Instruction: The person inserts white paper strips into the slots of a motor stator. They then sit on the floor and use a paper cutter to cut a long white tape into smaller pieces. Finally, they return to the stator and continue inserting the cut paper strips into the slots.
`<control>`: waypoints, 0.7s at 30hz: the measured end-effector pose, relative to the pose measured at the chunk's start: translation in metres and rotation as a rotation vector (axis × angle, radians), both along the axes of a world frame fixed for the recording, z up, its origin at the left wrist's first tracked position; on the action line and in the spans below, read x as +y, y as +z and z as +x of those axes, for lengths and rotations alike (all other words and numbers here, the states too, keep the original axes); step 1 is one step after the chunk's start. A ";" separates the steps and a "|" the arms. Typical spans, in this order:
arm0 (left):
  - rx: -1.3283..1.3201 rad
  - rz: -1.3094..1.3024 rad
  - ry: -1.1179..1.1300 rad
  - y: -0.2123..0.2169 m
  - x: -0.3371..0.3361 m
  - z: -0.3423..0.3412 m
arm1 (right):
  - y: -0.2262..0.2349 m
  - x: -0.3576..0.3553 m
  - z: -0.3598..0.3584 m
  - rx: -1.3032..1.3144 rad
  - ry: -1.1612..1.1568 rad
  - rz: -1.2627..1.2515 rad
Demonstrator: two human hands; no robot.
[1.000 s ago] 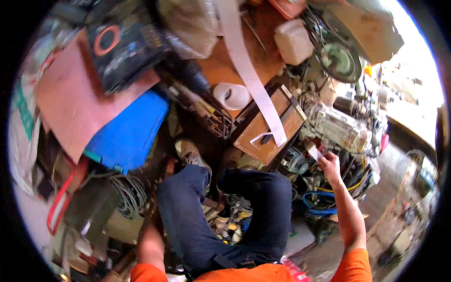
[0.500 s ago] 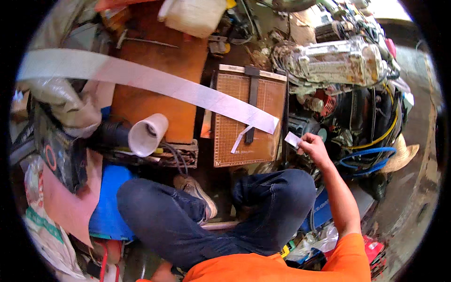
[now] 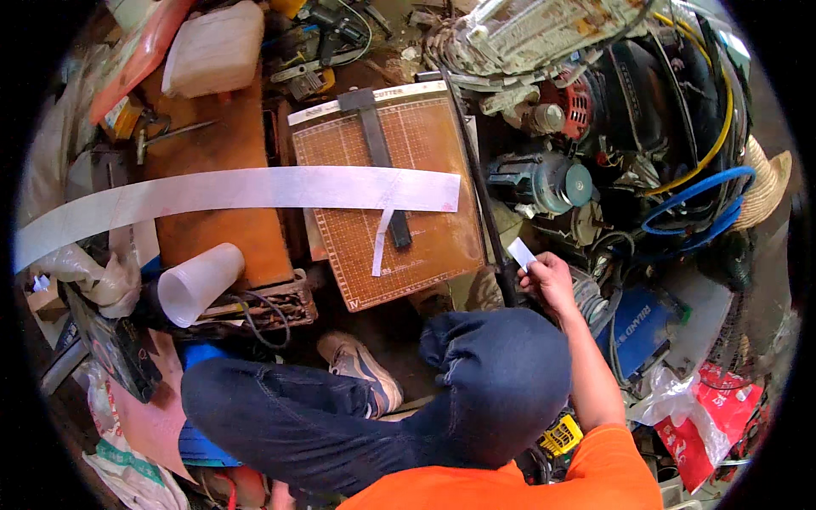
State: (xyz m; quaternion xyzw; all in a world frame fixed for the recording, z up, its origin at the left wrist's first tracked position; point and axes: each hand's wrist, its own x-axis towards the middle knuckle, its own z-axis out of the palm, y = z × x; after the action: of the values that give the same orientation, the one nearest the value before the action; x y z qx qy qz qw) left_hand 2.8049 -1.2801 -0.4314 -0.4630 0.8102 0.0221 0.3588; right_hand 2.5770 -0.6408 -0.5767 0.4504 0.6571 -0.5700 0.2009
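My right hand [image 3: 551,279] holds a small white paper slip [image 3: 521,253] between its fingers, just right of the paper cutter's long black blade arm [image 3: 476,183]. The cutter's orange gridded board [image 3: 387,200] lies in front of my knees. A long white paper strip [image 3: 229,191] stretches from the far left across the board, under the black clamp bar [image 3: 378,144]. A thin cut sliver [image 3: 381,242] hangs down on the board. My left hand is out of sight behind my blue-trousered legs [image 3: 382,408].
A roll of white paper [image 3: 197,282] lies on its side left of the board, on a rusty metal block [image 3: 217,161]. A white jerrycan [image 3: 212,51] stands behind. Engines, a motor [image 3: 544,183] and blue and yellow hoses [image 3: 693,183] crowd the right. Red bags [image 3: 714,416] lie lower right.
The view has swung round and moved closer over the cutter. My right hand has stayed at the board's right edge, holding the slip; the long strip now lies level across the board.
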 end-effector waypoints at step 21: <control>0.830 1.060 -0.834 -0.151 0.380 -0.306 | -0.067 -0.020 -0.016 0.291 0.010 -0.345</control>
State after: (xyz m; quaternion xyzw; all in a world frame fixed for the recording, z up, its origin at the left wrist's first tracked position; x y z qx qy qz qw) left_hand 2.4993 -0.9004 -0.5823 0.1576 0.8660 0.4397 0.1785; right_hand 2.5607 -0.6610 -0.6441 0.3191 0.5742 -0.7319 0.1810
